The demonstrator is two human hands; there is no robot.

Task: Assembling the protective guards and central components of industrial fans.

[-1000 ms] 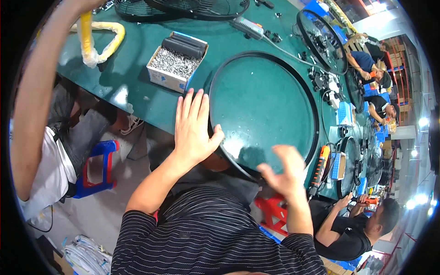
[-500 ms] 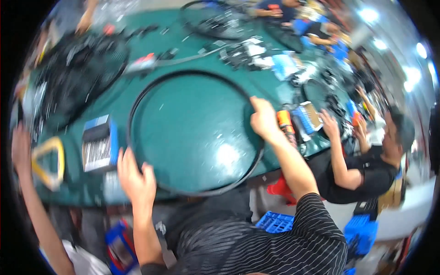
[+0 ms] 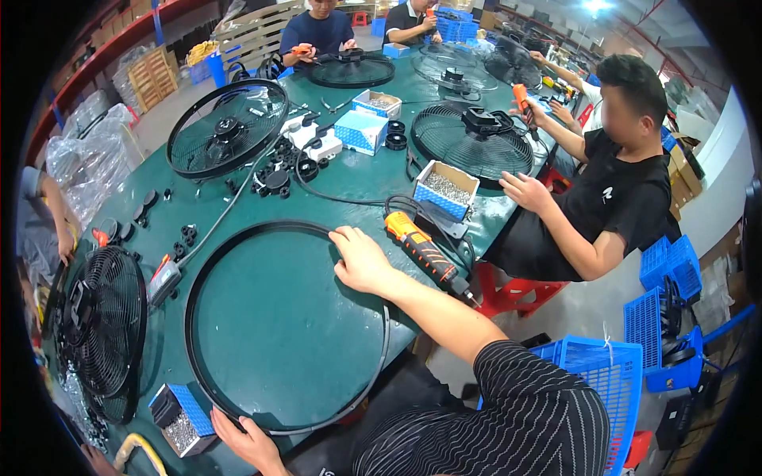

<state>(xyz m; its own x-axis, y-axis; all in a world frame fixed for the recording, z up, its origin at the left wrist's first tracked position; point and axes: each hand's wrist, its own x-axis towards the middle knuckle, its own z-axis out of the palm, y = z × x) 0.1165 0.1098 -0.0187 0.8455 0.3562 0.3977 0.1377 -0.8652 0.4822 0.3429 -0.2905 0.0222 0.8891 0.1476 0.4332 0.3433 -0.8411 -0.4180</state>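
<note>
A large black ring (image 3: 278, 225), like the outer hoop of a fan guard, lies over the green table in front of me. My right hand (image 3: 361, 260) is closed over its far right side, fingers curled on the rim. At the near left of the hoop, my left hand (image 3: 248, 443) has its fingers on the outside and its thumb close to the rim, gripping it; part of this hand's hold is hidden. Just right of my right hand lies an orange and black power screwdriver (image 3: 421, 250). Beside my left hand stands an open blue box (image 3: 181, 420) of small metal screws.
Wire fan guards lie at the left (image 3: 103, 325), far left (image 3: 226, 131) and far right (image 3: 476, 143). Another screw box (image 3: 446, 190) stands near a co-worker (image 3: 611, 182) at my right. Small black parts (image 3: 278, 178) and a cable are beyond the hoop. Blue crates (image 3: 591, 381) stand right of me.
My view has turned, bringing more of the far table and the co-workers into sight. Both hands stay on the black ring, which now appears lower and further left.
</note>
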